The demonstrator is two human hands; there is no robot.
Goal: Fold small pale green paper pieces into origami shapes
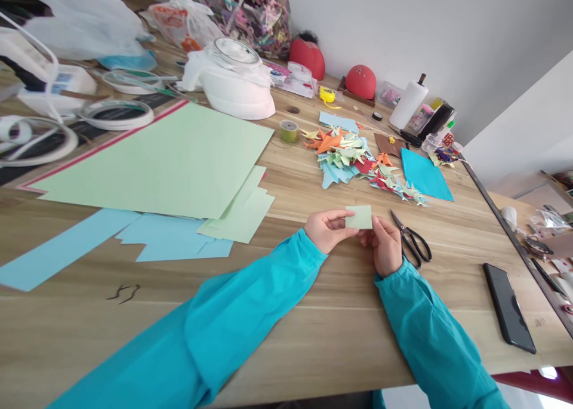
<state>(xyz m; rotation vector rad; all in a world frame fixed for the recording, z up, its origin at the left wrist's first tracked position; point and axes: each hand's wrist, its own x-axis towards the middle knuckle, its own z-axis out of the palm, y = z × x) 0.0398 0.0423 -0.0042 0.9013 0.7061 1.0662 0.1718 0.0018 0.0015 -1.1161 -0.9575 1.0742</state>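
Note:
A small pale green paper square (359, 217) is held just above the wooden table (313, 325) between both hands. My left hand (326, 230) pinches its left edge, fingers closed on it. My right hand (387, 245) grips its right lower edge, fingers curled. Both arms wear teal sleeves. Black scissors (412, 239) lie right beside my right hand. A pile of folded coloured paper shapes (358, 158) lies beyond the hands.
A large pale green sheet (170, 158) and blue paper offcuts (170, 239) lie at the left. A black phone (508, 306) lies near the right edge. Tape rolls (116, 113), a white container (237, 80), plastic bags and red cushions crowd the back.

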